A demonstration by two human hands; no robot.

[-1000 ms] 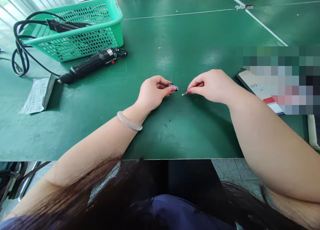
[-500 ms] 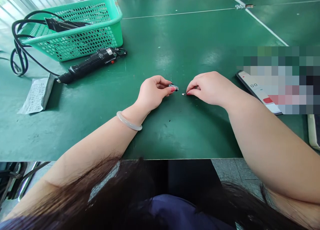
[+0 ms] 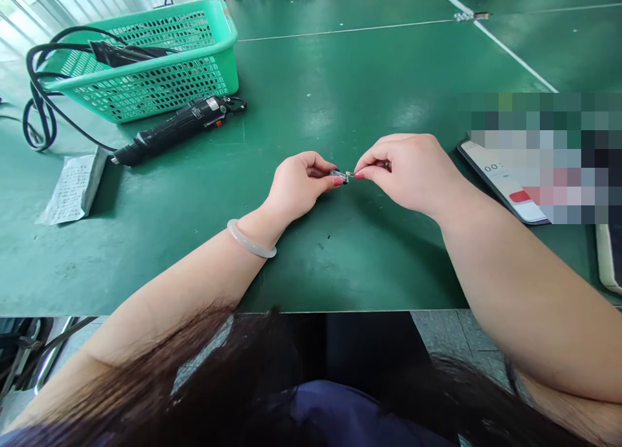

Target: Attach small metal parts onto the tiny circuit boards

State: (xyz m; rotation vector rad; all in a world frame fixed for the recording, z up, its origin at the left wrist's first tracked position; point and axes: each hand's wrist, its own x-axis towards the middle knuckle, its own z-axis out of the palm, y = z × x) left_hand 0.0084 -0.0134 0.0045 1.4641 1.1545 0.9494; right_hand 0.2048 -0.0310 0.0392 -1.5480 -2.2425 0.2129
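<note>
Between the thumb and fingers of my left hand is a small dark-and-silver part, too small to name. My right hand pinches a tiny metal piece, its far end right at the silver part. Whether the two pieces touch or interlock I cannot tell. Both hands are held just over the green tabletop, near its front edge. A pale bangle circles my left wrist.
A green plastic basket holds a black tool and cable at the back left. Before it lies a black electric screwdriver, beside a folded paper with writing. At right lies a phone, next to a blurred patch.
My right hand has moved up and left, bringing its tiny metal piece from just above the tabletop to the part in my left hand. My left hand has barely moved.
</note>
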